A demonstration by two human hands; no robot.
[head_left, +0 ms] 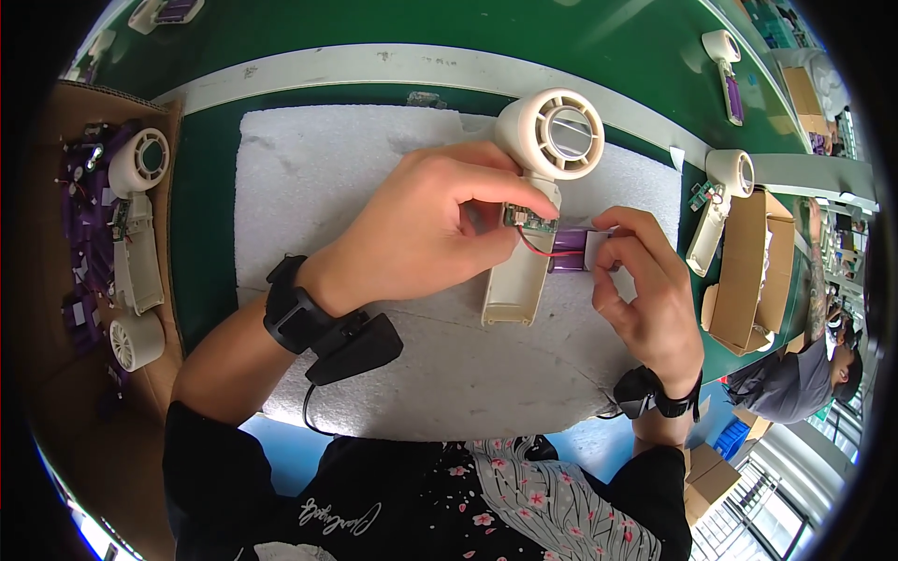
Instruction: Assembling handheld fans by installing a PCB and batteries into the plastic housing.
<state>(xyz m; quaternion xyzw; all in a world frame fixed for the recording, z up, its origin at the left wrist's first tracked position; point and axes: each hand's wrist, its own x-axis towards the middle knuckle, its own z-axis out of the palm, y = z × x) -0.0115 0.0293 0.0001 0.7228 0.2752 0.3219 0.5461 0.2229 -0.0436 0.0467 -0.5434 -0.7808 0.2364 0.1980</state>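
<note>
A cream handheld fan (526, 131) with a round head lies on a pale foam mat, its handle shell (513, 297) open toward me. My left hand (426, 224) is closed around the upper handle, forefinger and thumb at a small green circuit board (530, 219). From the board a red wire and a dark wire (547, 251) run to a purple battery (567, 252) just right of the shell. My right hand (647, 285) pinches the battery at its right end, beside a whitish pad (594, 248). The tips of some right fingers are hidden.
A cardboard box (168, 355) at left holds fan parts and purple batteries. Another open fan (716, 210) and a small carton (748, 280) are at right. One more fan (725, 70) lies beyond the pale rail (374, 61). A person (795, 374) sits far right.
</note>
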